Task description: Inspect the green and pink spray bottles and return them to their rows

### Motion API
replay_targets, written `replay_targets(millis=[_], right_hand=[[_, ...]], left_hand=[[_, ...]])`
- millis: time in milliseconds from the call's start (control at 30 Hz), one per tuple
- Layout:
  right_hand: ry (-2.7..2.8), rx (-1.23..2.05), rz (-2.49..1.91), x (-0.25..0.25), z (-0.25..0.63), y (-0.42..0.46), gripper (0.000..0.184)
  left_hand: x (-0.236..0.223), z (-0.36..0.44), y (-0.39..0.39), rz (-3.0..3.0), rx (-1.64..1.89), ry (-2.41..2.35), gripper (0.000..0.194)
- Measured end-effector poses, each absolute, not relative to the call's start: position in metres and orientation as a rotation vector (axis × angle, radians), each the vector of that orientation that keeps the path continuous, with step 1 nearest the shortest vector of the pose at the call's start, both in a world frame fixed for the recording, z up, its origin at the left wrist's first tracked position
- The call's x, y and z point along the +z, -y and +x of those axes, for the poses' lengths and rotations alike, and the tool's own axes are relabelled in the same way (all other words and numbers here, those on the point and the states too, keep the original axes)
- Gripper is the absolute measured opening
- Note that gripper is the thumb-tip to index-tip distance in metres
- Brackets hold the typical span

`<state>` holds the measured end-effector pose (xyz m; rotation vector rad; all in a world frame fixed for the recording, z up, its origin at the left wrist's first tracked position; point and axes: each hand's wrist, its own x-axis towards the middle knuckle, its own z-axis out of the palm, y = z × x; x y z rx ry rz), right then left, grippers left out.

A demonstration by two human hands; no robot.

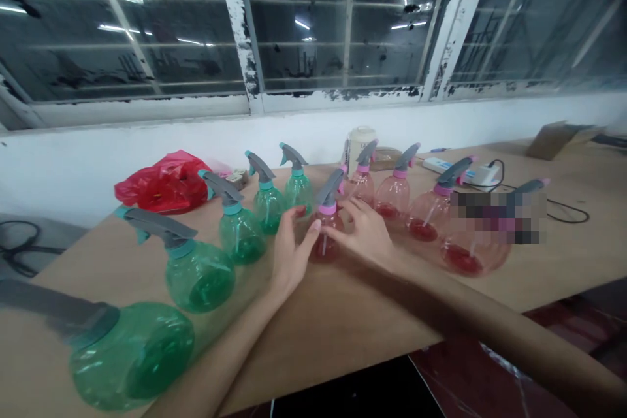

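From where I stand, two bare hands meet around a pink spray bottle (325,245) that stands upright on the brown counter (318,339), between two lines of other bottles; the left hand (290,249) curves in from one side, its thumb overlapping the bottle just below the pink collar; the right hand (365,230) comes in from the other, fingers bent toward that same collar; whether either hand is closed on the bottle or merely cupped about it, I cannot tell.

Out to the left runs a line of five green spray bottles (200,277) with grey heads and teal collars; out to the right, four more pink bottles (393,194), the nearest one's head partly blurred; each line draws in toward the wall (304,127); behind them a crumpled red plastic bag (169,183) lies at left, a pale container (361,142) stands near the middle, and a white power strip (463,172) lies at right, short of a cardboard box (553,139).
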<state>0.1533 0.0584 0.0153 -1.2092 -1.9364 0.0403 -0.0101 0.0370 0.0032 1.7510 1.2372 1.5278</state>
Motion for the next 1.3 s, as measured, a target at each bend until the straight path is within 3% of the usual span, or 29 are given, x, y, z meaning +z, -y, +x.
replay_targets(millis=[233, 367, 533, 700, 767, 1000, 1133, 1300], right_hand=[[2.049, 0.513, -0.792, 0.006, 0.137, -0.025, 0.06], [2.085, 0.655, -0.74, 0.007, 0.136, -0.019, 0.071], [2.159, 0.687, -0.761, 0.014, 0.149, -0.018, 0.065], [2.042, 0.638, -0.888, 0.005, 0.179, -0.043, 0.032], [2.009, 0.511, -1.011, -0.006, 0.191, -0.064, 0.027], [2.159, 0.285, -1.11, -0.044, 0.203, -0.112, 0.025], [2.229, 0.231, -1.105, -0.053, 0.2, -0.112, 0.038], [2.256, 0.196, -1.115, -0.057, 0.201, -0.109, 0.047]], left_hand=[[0.034, -0.013, -0.028, 1.741, 1.415, -1.049, 0.051], [0.048, -0.013, -0.023, 1.747, 1.366, -0.996, 0.043], [0.047, -0.013, -0.022, 1.709, 1.383, -0.978, 0.035], [0.04, -0.012, -0.027, 1.465, 1.473, -0.944, 0.032], [0.038, -0.01, -0.03, 1.298, 1.475, -0.904, 0.034], [0.028, -0.004, -0.037, 0.872, 1.34, -0.823, 0.033], [0.027, -0.005, -0.037, 0.816, 1.291, -0.808, 0.026], [0.022, -0.006, -0.04, 0.689, 1.203, -0.842, 0.03]])
